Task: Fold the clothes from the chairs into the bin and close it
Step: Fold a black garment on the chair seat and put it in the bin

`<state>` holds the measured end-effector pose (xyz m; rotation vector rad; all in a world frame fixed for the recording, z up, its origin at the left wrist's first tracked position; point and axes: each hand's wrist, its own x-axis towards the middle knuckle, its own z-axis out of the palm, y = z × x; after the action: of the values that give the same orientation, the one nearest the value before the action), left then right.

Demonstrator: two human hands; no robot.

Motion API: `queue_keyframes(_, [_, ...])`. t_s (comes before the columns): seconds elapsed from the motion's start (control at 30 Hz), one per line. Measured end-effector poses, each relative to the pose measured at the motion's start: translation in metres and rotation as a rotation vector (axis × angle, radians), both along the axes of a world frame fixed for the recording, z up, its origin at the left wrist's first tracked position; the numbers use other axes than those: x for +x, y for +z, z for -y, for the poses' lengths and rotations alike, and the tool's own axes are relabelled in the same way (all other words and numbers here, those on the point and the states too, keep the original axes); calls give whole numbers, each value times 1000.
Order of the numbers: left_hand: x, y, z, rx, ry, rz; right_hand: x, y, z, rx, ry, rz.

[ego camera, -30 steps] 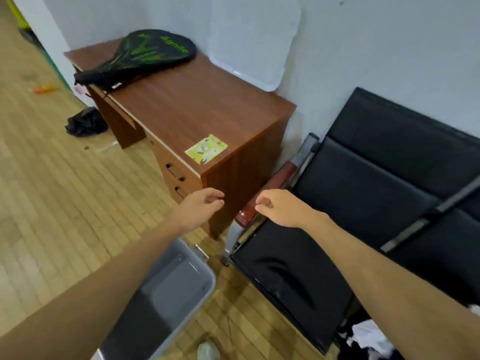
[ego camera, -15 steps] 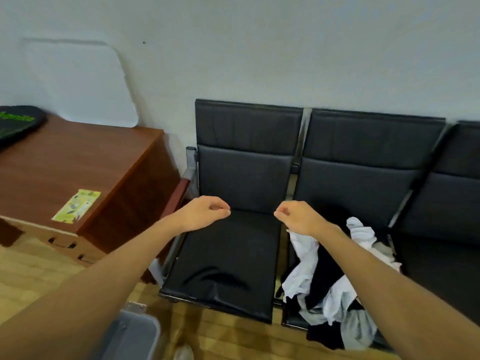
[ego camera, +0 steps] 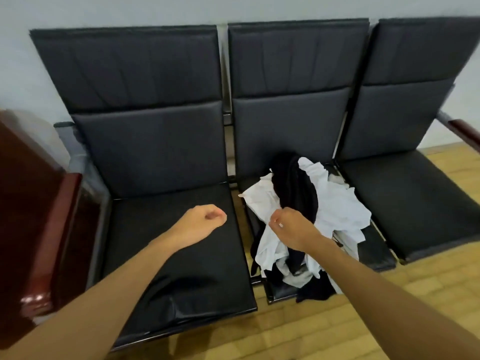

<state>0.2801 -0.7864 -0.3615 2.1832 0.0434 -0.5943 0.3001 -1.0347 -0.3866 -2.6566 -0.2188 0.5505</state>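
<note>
A heap of white and black clothes (ego camera: 335,203) lies crumpled on the middle seat (ego camera: 374,245) of a row of three black chairs. My right hand (ego camera: 291,227) hovers over the heap's left side with its fingers curled; no cloth hangs from it. My left hand (ego camera: 202,219) is a loose fist above the bare left seat (ego camera: 181,255) and holds nothing. The bin is out of view.
A dark wooden desk (ego camera: 28,203) stands against the left chair, with the red-brown armrest (ego camera: 62,229) between them. The right seat (ego camera: 415,198) is bare, with another armrest (ego camera: 465,131) beyond it. Wooden floor (ego camera: 324,331) runs in front of the chairs.
My view has swung right from the desk and bin to the chairs, so the bin has left the frame. Both hands kept their curled shape; the right one now sits over the clothes.
</note>
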Motion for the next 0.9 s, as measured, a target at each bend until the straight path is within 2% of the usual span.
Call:
queue_keyframes(0.13, [31,-101,29,-23,-38,-17,21,-101,38,-81,-108,172])
queue_keyframes(0.23, [53,-176,53,-36,-52,76,42,-172,65,-177,-220,364])
queue_keyframes(0.3, [65,-222,69,-57,-62,140,55,-215,77,-213,-290,407])
queue_keyframes(0.37, [76,-263,83,-98,-36,198,60,-256,78,-355,-286,473])
queue_keyframes(0.47, [86,-309,99,-139,1,283,62,-301,71,-459,-246,721])
queue_keyframes(0.53, [90,-328,106,-151,8,327,65,-315,72,-416,-264,824])
queue_keyframes(0.63, [96,-335,107,-145,-8,378,68,-315,76,-303,-304,874])
queue_keyframes(0.77, [94,-313,103,-140,-10,413,58,-297,75,-158,-328,790])
queue_keyframes(0.83, [90,-304,103,-105,-52,386,59,-288,76,-21,-368,769])
queue_keyframes(0.9, [82,-289,101,-90,-63,392,55,-265,75,208,-389,819])
